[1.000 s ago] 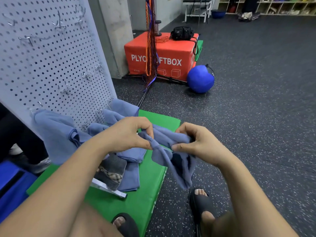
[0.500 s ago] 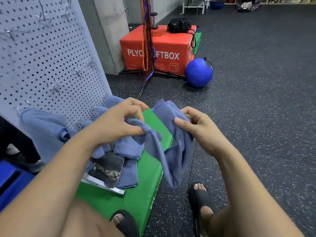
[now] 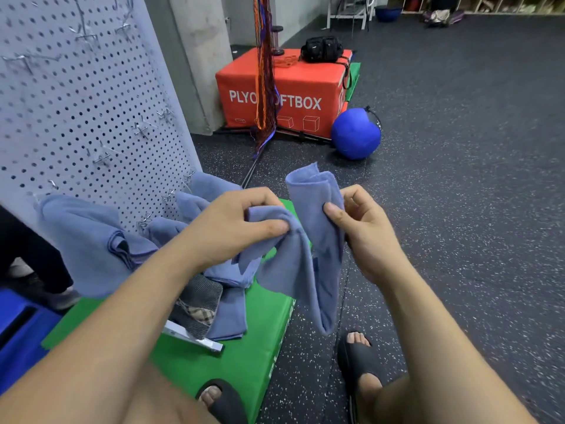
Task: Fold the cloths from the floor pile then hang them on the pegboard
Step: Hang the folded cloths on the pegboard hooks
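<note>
Left hand (image 3: 226, 231), right hand (image 3: 367, 237): pinch grips.

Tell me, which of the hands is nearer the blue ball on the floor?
Right. The blue ball lies straight ahead of the right hand; the left hand is farther over, toward the pegboard.

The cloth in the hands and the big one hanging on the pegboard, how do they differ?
The held cloth is pinched by left hand and right hand; the hanging cloth hangs on the pegboard. The held cloth droops loosely; the hanging cloth shows stacked folds. Both are blue-grey.
</note>
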